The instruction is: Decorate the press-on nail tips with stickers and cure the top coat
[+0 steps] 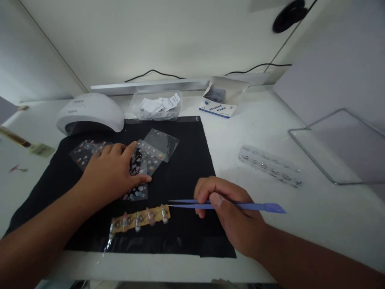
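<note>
In my right hand (pixel 228 214) is a pair of purple tweezers (pixel 255 206), gripped between thumb and fingers. Their tips point left and stand slightly apart, with nothing visible between them. Just left of the tips, a yellowish strip (pixel 144 219) lies on the black mat and carries several shiny, decorated false nails (pixel 150 216). My left hand (pixel 112 168) rests palm down, thumb and index finger apart, over clear sticker sheets (pixel 136 192) with small coloured spots. It partly hides them. Another clear sheet (pixel 162 144) lies beyond its fingers.
A white nail lamp (pixel 90 110) stands at the back left, beside a clear tub (pixel 155 112) of white packets. An open alcohol pads box (pixel 217 109) is behind the black mat (pixel 192 160). To the right lie a clear nail tray (pixel 270 165) and a metal wire frame (pixel 315 156).
</note>
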A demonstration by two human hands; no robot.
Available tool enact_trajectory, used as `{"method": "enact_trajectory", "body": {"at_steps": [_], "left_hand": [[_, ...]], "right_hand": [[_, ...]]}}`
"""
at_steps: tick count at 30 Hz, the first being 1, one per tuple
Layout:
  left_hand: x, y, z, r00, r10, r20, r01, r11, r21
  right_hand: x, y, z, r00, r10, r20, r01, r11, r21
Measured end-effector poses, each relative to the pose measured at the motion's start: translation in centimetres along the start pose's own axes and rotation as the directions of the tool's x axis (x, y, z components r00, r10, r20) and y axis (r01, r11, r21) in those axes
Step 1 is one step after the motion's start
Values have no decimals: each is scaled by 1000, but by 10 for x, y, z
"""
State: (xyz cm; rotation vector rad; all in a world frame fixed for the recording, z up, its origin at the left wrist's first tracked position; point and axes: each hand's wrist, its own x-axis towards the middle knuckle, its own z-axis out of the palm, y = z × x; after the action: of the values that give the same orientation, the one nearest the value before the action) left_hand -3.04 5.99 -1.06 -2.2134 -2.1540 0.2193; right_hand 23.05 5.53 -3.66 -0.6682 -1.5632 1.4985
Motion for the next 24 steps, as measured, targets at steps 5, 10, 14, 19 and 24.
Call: {"method": "enact_trajectory", "body": {"at_steps": [5, 10, 14, 19, 24], "left_hand": [[7, -10, 0, 998, 55, 24, -54, 998, -29], [12, -26, 13, 996, 89, 0, -89, 989, -117], [15, -32, 20, 990, 131, -52, -138, 974, -177], [16, -36, 22, 980, 175, -96, -195, 945, -263], [15, -37, 21, 970, 210, -123, -238, 924, -299]], "right_hand": [[3, 0, -1, 999, -27, -40, 28, 1000, 7], [7, 0, -1, 995, -46, -92, 49, 998, 28], [13, 2, 0, 989, -83, -122, 87, 996, 23], [15, 2, 1, 972, -155, -177, 163, 986, 33], [20, -15, 12, 956, -214, -200, 233, 970, 75]]}}
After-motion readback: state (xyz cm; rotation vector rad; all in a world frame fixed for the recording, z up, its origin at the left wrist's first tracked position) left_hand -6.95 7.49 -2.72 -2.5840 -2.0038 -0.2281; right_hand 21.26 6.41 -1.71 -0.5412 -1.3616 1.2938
